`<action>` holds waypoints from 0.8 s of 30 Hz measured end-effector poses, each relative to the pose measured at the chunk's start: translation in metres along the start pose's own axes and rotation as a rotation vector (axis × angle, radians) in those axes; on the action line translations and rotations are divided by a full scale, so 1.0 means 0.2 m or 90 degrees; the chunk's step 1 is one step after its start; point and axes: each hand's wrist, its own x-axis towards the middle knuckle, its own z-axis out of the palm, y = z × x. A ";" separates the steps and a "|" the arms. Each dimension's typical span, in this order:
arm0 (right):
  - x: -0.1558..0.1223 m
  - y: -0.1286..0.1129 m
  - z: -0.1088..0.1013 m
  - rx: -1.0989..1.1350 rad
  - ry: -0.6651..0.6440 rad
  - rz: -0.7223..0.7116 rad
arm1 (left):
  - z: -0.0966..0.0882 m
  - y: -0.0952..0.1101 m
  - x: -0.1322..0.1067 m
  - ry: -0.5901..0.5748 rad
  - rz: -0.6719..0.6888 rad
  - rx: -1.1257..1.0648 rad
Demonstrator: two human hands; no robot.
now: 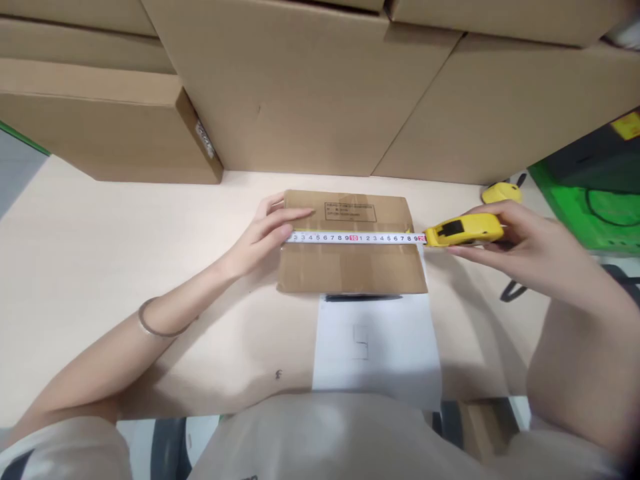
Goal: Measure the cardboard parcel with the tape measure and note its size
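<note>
A small brown cardboard box [353, 270] with a printed label frame lies on the table in front of me. The white blade of a tape measure [465, 229] is drawn out straight across the top of the box. At the box's left edge, my left hand [260, 235] has its thumb on the end of the blade and its fingers on the box. My right hand [535, 247] is closed around the yellow tape case, just past the box's right edge. There the red 20 mark shows beside the case.
White paper [380, 350] with a drawn mark lies partly under the box; a dark strip shows at the box's front edge. Large cartons [300, 100] stand behind, with a flatter carton [135, 137] at left. A yellow object [503, 193] and green surface [570, 193] are at right.
</note>
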 end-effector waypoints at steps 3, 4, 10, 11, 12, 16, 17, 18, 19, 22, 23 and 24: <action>-0.02 0.01 0.01 0.001 -0.015 0.014 | 0.00 -0.01 0.00 -0.004 0.010 0.007; -0.02 -0.01 0.01 -0.006 -0.018 0.011 | -0.01 -0.01 0.00 -0.005 0.012 0.014; 0.06 -0.16 -0.07 -0.098 -0.111 -0.081 | -0.03 0.01 0.01 -0.012 0.009 0.051; 0.10 -0.22 -0.05 -0.114 -0.132 -0.106 | -0.03 0.01 0.01 -0.015 -0.001 0.045; 0.14 -0.29 -0.02 -0.122 -0.139 -0.136 | -0.03 0.01 0.01 -0.018 -0.014 0.037; 0.32 -0.59 0.24 -0.167 -0.150 -0.273 | 0.00 -0.02 0.01 0.004 -0.060 -0.039; 0.35 -0.65 0.30 -0.169 -0.155 -0.303 | 0.01 -0.04 0.01 0.010 -0.065 -0.085; 0.37 -0.70 0.34 -0.164 -0.154 -0.340 | 0.01 -0.04 0.01 0.011 -0.064 -0.131; 0.39 -0.73 0.36 -0.155 -0.156 -0.371 | 0.00 -0.04 0.02 0.009 -0.060 -0.161; 0.38 -0.72 0.30 -0.106 -0.154 -0.417 | -0.03 0.06 0.00 0.024 -0.016 -0.039; 0.36 -0.69 0.25 -0.084 -0.163 -0.412 | -0.04 0.12 -0.02 0.048 0.014 0.062; 0.34 -0.65 0.19 -0.058 -0.179 -0.399 | -0.05 0.20 -0.04 0.049 0.060 0.175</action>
